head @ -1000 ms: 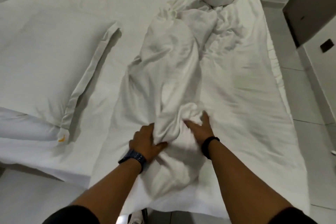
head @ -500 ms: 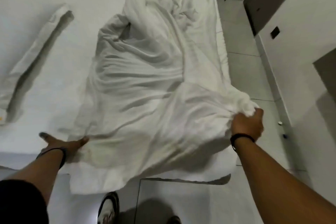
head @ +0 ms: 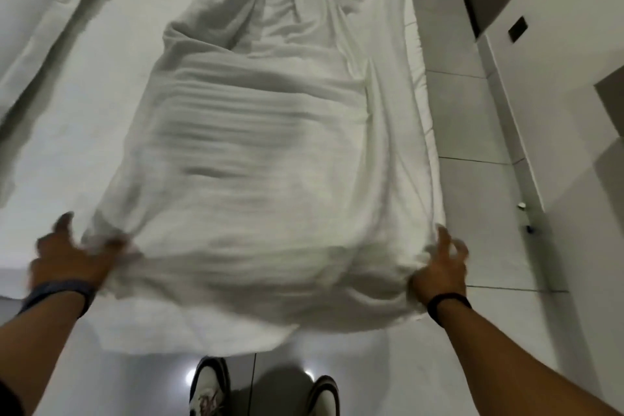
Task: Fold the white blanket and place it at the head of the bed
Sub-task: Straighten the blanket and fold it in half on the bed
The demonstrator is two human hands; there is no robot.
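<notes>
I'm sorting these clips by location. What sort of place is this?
Probably a bedroom, perhaps a hotel room: a bed made up in white, a white blanket spread along it, a pillow at the left, and a tiled floor alongside.

The white blanket (head: 270, 179) lies stretched lengthwise along the bed (head: 111, 118), its near edge hanging over the foot. The left hand (head: 72, 258) and right hand (head: 440, 272) grip its two near corners; motion blur hides the fingers, so the grip seems closed.
</notes>
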